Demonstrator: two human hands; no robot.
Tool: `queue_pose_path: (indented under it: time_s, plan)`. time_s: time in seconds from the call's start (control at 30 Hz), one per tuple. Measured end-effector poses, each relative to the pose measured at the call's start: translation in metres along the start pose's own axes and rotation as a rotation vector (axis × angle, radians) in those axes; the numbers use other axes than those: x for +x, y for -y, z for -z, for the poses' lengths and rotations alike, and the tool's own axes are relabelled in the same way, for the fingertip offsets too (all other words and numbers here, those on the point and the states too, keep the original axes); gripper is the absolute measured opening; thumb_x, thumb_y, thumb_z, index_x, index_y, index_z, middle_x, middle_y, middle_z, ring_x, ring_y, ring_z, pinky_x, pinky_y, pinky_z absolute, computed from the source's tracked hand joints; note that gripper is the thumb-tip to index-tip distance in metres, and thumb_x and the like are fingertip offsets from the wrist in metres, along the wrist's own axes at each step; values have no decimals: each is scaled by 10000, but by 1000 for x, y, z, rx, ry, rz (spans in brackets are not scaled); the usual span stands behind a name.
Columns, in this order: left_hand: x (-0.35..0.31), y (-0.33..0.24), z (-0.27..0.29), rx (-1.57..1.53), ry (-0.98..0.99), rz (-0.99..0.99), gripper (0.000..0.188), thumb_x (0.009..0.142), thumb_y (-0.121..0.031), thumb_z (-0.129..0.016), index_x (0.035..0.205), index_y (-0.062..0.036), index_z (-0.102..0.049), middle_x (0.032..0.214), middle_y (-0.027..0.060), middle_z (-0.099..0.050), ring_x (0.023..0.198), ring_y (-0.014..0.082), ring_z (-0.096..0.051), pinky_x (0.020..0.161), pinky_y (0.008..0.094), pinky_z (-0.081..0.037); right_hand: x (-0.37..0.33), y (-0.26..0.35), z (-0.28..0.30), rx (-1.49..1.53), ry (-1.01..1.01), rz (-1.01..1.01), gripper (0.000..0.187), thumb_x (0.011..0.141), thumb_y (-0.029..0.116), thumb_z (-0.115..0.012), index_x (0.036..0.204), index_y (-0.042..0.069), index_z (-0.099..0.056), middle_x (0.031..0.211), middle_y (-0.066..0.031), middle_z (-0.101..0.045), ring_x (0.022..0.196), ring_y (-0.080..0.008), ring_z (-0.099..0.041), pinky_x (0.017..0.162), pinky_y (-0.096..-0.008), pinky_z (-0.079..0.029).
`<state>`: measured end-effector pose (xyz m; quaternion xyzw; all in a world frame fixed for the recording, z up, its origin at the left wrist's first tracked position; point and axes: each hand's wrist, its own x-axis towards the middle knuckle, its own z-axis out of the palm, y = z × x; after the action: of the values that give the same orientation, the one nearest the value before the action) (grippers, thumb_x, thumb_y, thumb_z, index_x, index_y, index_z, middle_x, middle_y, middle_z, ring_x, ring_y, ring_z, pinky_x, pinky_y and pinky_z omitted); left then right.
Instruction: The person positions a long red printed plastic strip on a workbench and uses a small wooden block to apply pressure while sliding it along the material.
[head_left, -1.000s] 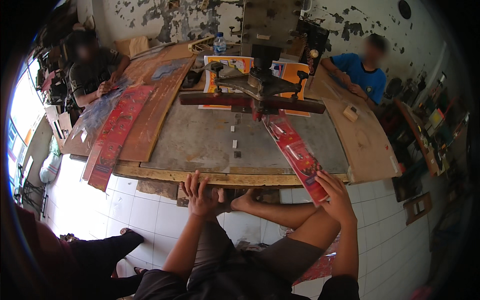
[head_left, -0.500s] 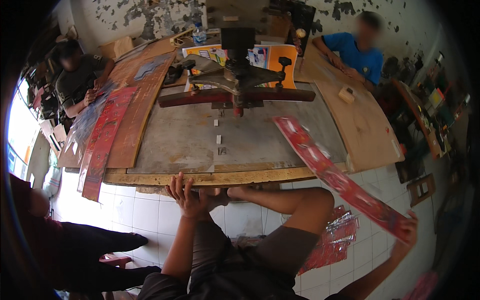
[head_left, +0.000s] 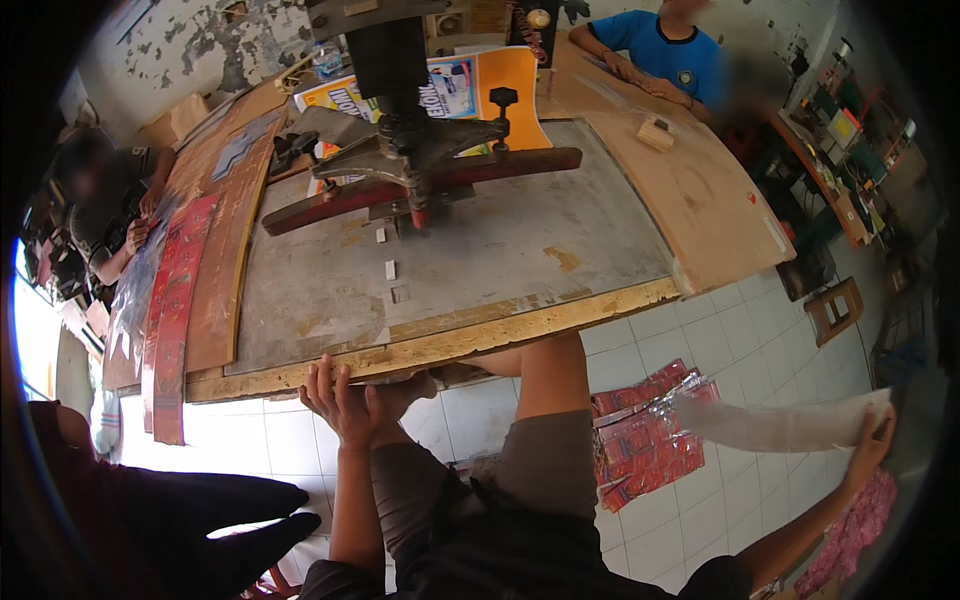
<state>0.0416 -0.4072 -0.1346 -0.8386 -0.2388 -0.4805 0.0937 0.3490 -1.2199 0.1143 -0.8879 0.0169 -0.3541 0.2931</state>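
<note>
Long, pale strip (head_left: 785, 426), slightly curved, left end blurred; right hand (head_left: 868, 450), fingers grasping its right end; left hand (head_left: 343, 405), fingers unclenched, at the desk (head_left: 520, 321).

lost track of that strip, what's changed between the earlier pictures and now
The right hand, still gripping the strip, has carried it off the metal plate, rightward over the floor; its pale side now shows instead of red. The left hand stays at the table's front edge.
</note>
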Motion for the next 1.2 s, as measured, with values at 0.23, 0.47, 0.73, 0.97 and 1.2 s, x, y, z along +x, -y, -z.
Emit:
queue_pose_path:
  time_s: [0.23, 0.47, 0.73, 0.97, 1.2]
  plan:
    - [26, 21, 67, -115, 89, 61, 422, 953, -183, -651, 1355, -60, -605, 1384, 155, -674, 1372, 351, -571, 1195, 522, -298, -193, -78, -239, -302, 382, 246, 367, 1066, 158, -516, 1324, -66, -651, 1347, -251, -669, 1289, -420, -611, 1127, -480, -453]
    - [113, 167, 168, 511, 94, 297, 574, 940, -266, -752, 1469, -137, -570, 1558, 130, -533, 1483, 342, -445, 1210, 527, -306, -496, -141, -383, 65, 1299, 165, 337, 997, 302, -599, 1191, 50, -711, 1011, -244, -767, 997, -436, -745, 870, -543, -585]
    - [80, 255, 205, 473, 662, 629, 787, 886, -452, -804, 1514, -48, -554, 1621, 251, -449, 1504, 433, -411, 1215, 529, -361, -485, -71, -434, 167, 1271, 127, 373, 951, 194, -657, 1276, 11, -661, 1170, -288, -715, 1086, -481, -697, 944, -542, -558]
    - [119, 195, 205, 351, 409, 477, 306, 1043, -141, -582, 1233, 37, -741, 1133, 254, -764, 1067, 425, -737, 965, 462, -562, -363, 18, -414, 64, 1102, 256, 306, 988, 170, -682, 1238, -4, -701, 1176, -232, -736, 1056, -400, -723, 887, -467, -568]
    - [72, 86, 205, 54, 88, 752, 313, 1095, -124, -552, 1245, 110, -695, 1119, 276, -764, 1017, 335, -779, 872, 422, -587, -268, 284, -290, 550, 659, 200, 164, 1042, 118, -634, 1102, -3, -728, 998, -146, -732, 902, -256, -710, 806, -373, -564]
